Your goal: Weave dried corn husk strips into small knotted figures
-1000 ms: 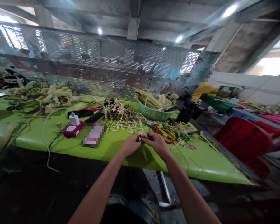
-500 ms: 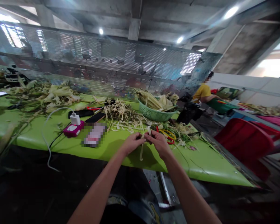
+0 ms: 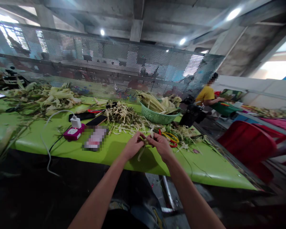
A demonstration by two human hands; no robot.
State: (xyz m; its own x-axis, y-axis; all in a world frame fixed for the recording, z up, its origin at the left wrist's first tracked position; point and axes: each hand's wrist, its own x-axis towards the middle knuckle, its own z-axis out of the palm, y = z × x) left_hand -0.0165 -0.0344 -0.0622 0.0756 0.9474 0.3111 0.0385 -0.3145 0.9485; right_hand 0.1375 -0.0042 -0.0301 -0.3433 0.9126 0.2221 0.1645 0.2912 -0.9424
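Note:
My left hand (image 3: pixel 132 145) and my right hand (image 3: pixel 160 144) meet above the near edge of the lime green table (image 3: pixel 33 136). Both are pinched on a pale corn husk strip (image 3: pixel 143 149) whose loose end hangs down between them. Just beyond my right hand lie red and yellow scissors (image 3: pixel 169 137) among husk scraps. A pile of cut husk strips (image 3: pixel 124 117) sits further back.
A green basket (image 3: pixel 157 116) of husks stands behind the scraps. A pink charger block (image 3: pixel 73 132) with white cable, phones (image 3: pixel 96 120) and a husk heap (image 3: pixel 50 97) lie left. A mesh screen (image 3: pixel 105 66) backs the table. A person in yellow (image 3: pixel 206 94) works at right, near a red chair (image 3: pixel 249 144).
My hands stayed together over the table edge, working the strip. The hanging end has swung and shortened, now curling left under my left hand.

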